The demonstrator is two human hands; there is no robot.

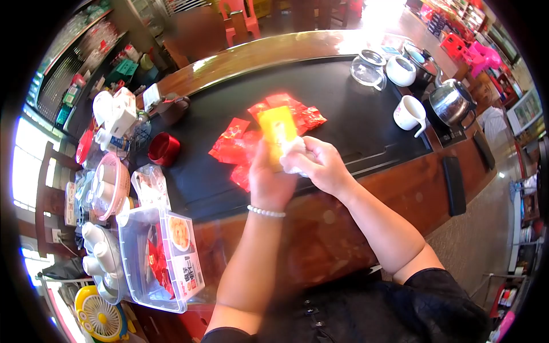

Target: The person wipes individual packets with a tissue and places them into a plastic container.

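Observation:
My left hand (271,178), a beaded bracelet at its wrist, is closed around the lower part of a bright yellow packet (278,123). The packet is held upright above the black tray table, and glare washes out its print. A crumpled white tissue (294,150) is pinched in my right hand (325,167) and pressed against the packet's right side. Beneath and behind my hands lie several shiny red packets (231,137), loosely spread on the black surface (337,106). My left hand covers part of them.
An open clear plastic box (127,251) with red packets inside stands at the near left. Behind it are a pink basket (121,188) and a red cup (164,148). At the right are a white mug (408,113), a glass pot (368,71) and a metal kettle (452,103).

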